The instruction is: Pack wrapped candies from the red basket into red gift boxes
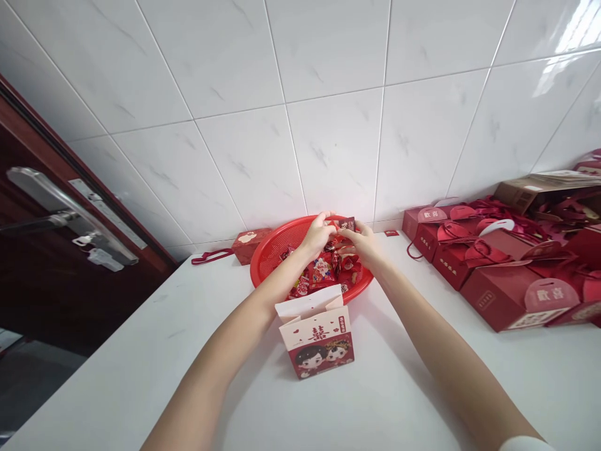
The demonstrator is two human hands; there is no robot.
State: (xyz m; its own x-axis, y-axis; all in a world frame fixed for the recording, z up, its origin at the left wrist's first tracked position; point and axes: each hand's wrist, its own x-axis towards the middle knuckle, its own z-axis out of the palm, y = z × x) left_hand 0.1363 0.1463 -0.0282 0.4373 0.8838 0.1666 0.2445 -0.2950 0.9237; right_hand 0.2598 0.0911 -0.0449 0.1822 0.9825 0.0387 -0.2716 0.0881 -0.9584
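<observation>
Over the far side of a red perforated plastic basket [260, 270], my hands are close together. A small dark red packet with gold lettering [347, 223] sits in the closed fingers of my right hand [360, 243]. My left hand [317, 237] is closed beside it, a bit of red showing at its fingertips; what it grips is unclear. Below them lie several wrapped sweets [322, 269], mostly in red. In front of the basket a red and white paper gift box [319, 344] stands upright with its top flaps open, printed with two cartoon faces.
Several red gift boxes with ribbons [511, 282] crowd the right side, near an open brown carton [521, 191]. Behind the basket lies a red box [248, 245] with a ribbon [212, 255]. A tiny red packet [391, 233] is by the tiled wall [328, 144]. A door handle [70, 213] is left.
</observation>
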